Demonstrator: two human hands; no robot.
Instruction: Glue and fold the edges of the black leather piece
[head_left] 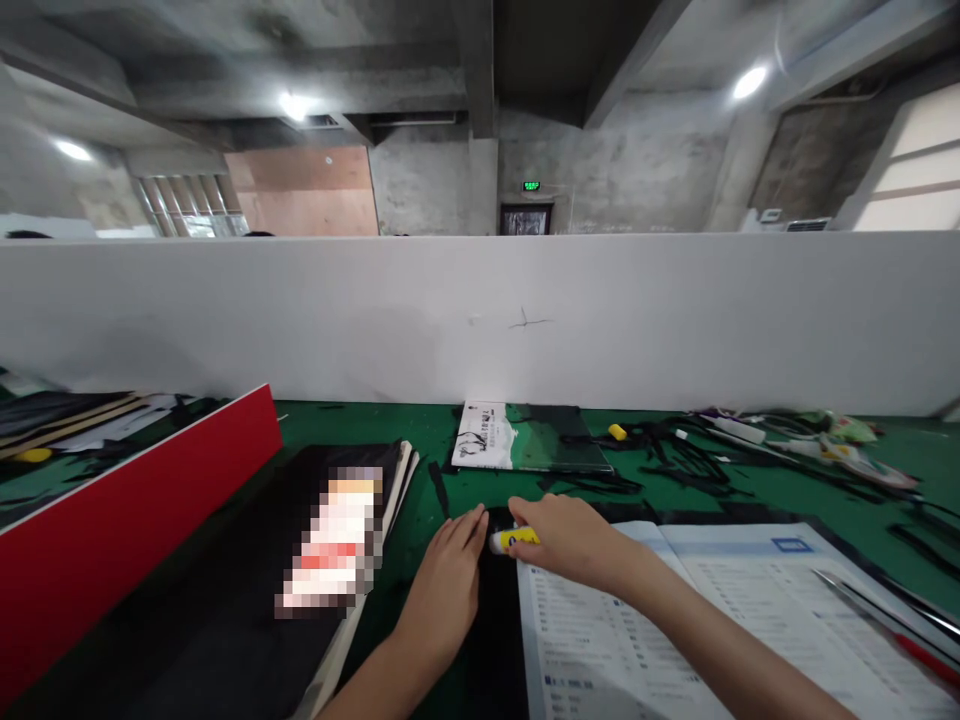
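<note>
In my right hand [574,538] is a yellow glue stick [519,540], its pale end pointing left over a black sheet [496,630]. That sheet borders an open printed book [577,640] on its left and far sides. My left hand [448,585] lies with fingers stretched out along the left edge of the black sheet, close to the tip of the glue stick. My right forearm crosses the book's pages. Silver tweezers [855,595] and a red-handled tool [926,655] rest on the right page.
A black-covered stack [202,570] with a blurred patch stands left, beside a red board [150,490]. Beyond my hands lies a green and white booklet [525,437]. Black scraps [682,460] and a yellow cap [617,432] litter the green table [439,425]. A white partition [337,320] closes the back.
</note>
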